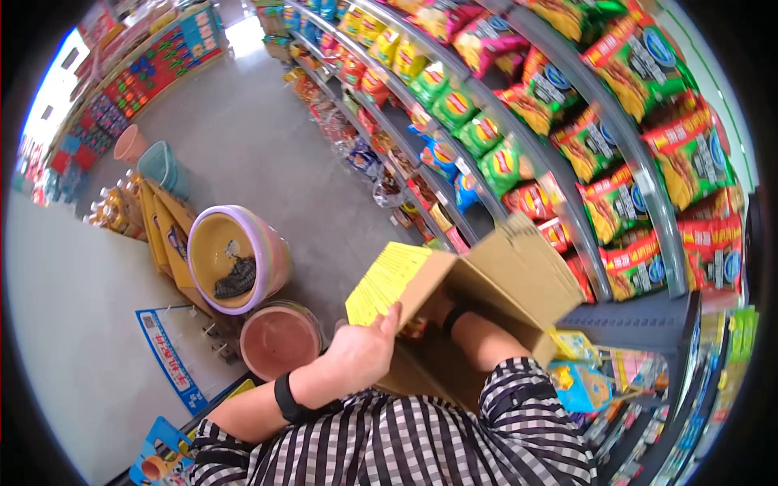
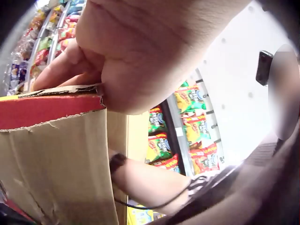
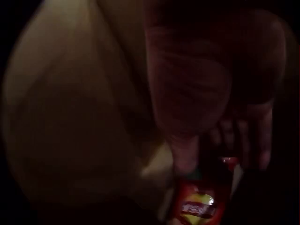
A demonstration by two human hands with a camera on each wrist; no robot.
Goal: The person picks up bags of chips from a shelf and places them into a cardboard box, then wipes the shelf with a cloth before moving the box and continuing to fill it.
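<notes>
A cardboard box (image 1: 523, 271) with a yellow printed panel is tilted in front of the person, its flap raised. The left hand (image 1: 361, 348) grips its upper edge; in the left wrist view that hand (image 2: 140, 51) has its fingers over the edge of the box (image 2: 61, 159). Reaching inside, the right forearm disappears past its black wristband, and the box hides most of the right hand in the head view. The dark right wrist view shows the right hand (image 3: 206, 89) with fingers extended, the thumb at a red packet (image 3: 199, 206) with a yellow round logo.
Shelves of chip bags (image 1: 498, 162) curve along the right. On the left are a purple-rimmed bucket (image 1: 275, 259) with a dark item inside, a pink bucket (image 1: 279, 340), and a white panel (image 1: 73, 324). Grey floor (image 1: 243, 130) stretches between the displays.
</notes>
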